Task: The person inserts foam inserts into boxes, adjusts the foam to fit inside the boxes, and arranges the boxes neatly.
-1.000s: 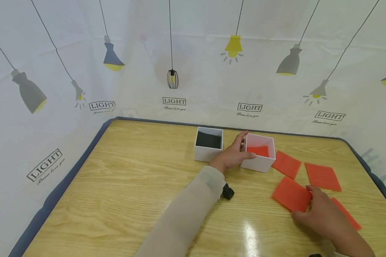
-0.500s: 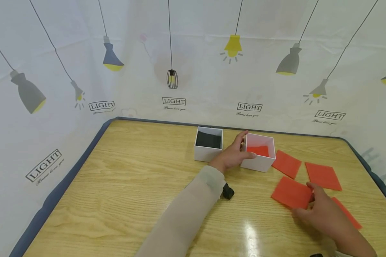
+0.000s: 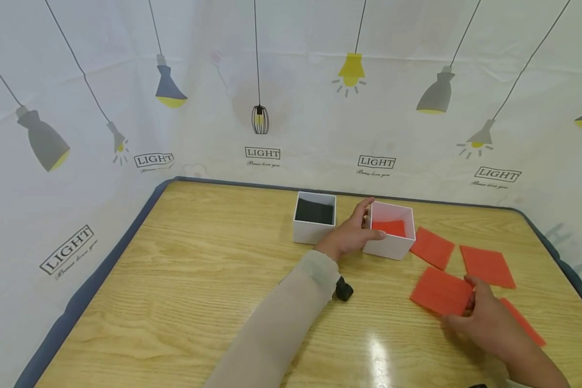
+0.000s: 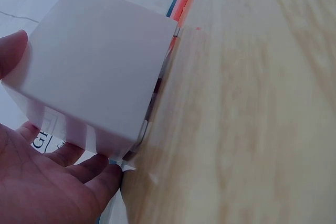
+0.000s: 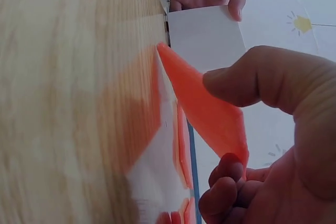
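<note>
My left hand (image 3: 349, 235) grips a white box (image 3: 389, 248) by its left side, the thumb on the near rim. A red square lies inside that box; its bare outer wall fills the upper left of the left wrist view. My right hand (image 3: 490, 318) pinches the right edge of a thin red cloth-like square (image 3: 440, 291). In the right wrist view, the thumb (image 5: 233, 85) is on one face of this red square (image 5: 205, 106) and the curled fingers are at its lower edge. It stands tilted there, its shadow on the wood.
Another white box (image 3: 314, 233) holding dark squares stands left of the left hand. More red squares lie on the wooden table (image 3: 199, 280): one beside the gripped box (image 3: 432, 248), one farther right (image 3: 487, 267), and one partly behind the right hand (image 3: 522, 322). A lamp-printed curtain (image 3: 300, 108) encloses the table.
My right hand has shifted very slightly to the right, with the right edge of the red square at its fingers. The left hand and both boxes have stayed in place.
</note>
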A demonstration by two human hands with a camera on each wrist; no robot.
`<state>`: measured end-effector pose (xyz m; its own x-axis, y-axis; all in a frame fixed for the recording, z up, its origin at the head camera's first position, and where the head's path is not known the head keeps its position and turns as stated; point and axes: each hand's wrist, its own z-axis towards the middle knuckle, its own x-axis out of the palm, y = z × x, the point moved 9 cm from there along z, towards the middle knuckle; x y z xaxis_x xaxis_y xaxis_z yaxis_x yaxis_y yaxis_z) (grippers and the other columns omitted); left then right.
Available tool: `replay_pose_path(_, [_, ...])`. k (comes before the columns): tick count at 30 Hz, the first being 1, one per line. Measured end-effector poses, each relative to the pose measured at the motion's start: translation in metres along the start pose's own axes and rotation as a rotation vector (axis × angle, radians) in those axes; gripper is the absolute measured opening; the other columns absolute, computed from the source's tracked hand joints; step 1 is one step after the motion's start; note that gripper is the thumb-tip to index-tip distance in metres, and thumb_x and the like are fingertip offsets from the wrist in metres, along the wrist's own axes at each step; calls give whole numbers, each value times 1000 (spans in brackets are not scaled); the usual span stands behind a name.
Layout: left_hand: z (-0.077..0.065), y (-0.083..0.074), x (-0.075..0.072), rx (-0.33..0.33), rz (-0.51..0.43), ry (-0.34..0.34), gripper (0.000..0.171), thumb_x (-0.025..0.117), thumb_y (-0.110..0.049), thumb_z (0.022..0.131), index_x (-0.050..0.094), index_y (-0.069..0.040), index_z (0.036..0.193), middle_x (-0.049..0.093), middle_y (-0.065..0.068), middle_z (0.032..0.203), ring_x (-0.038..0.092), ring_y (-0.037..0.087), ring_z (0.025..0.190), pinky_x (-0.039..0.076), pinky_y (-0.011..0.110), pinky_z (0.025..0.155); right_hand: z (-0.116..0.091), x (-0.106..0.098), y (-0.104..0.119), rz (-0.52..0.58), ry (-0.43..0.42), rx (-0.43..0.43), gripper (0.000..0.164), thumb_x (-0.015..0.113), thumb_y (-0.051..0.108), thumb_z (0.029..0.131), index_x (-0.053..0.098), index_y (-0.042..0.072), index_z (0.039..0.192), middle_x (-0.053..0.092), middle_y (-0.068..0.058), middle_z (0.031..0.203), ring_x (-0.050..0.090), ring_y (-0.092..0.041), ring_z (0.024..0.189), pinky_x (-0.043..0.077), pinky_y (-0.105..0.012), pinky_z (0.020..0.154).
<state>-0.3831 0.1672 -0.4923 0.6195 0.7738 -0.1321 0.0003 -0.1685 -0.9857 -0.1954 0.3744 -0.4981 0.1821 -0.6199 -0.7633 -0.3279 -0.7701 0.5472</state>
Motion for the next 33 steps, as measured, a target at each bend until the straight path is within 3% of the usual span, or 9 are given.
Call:
replay_pose_path(6, [-1,-1,0,9,1,2,96,76,-24,95,16,-41,167,29,5,171,34,24,153,31,45,126,-1,-5,3,34,-26,-55,112,79,29,94,0,-18,159,49,-17,104,49,-26,95,44,-29,67])
replay_pose_path(11, [-1,-2,1,17,6,4,96,76,-23,96,14,-39,168,29,6,171,35,24,152,33,45,125,-4,-7,6,106,-36,-110,104,76,20,96,2,-15,160,45,-10,94,44,-18,84,40,-29,64])
replay_pose_path(16, [1,0,1,14,-4,4,96,76,-24,96,15,-41,167,29,5,171,34,24,153,32,45,126,-7,-10,13,211,-26,-145,102,74,13,97,-2,-15,160,60,-30,119,55,-11,90,52,-25,70])
replay_pose_path(18, [1,1,1,5,-4,2,95,77,-25,95,16,-43,166,28,4,172,34,24,154,31,45,126,-9,-11,15,249,-23,-156,103,73,10,97,-4,-14,160,56,-36,136,59,-8,95,56,-25,74])
replay_pose_path(21, [1,1,0,-1,-2,-1,94,77,-26,95,17,-46,165,28,3,172,34,23,154,31,45,126,-11,-12,17,286,-28,-187,101,71,6,99,-6,-13,160,49,-41,142,59,-2,97,56,-24,75])
replay_pose_path(30, [0,1,0,-3,-15,-7,95,77,-24,95,17,-41,167,27,6,172,32,26,156,30,45,127,-14,-13,22,351,-41,-245,95,66,2,101,-5,-11,161,45,-43,147,59,2,99,57,-23,76])
replay_pose_path(33, [0,1,0,-10,-15,-7,95,77,-26,94,18,-45,166,27,4,173,31,25,157,29,45,127,-16,-15,22,380,-55,-266,94,66,0,101,-6,-10,162,48,-34,148,58,9,102,57,-21,78])
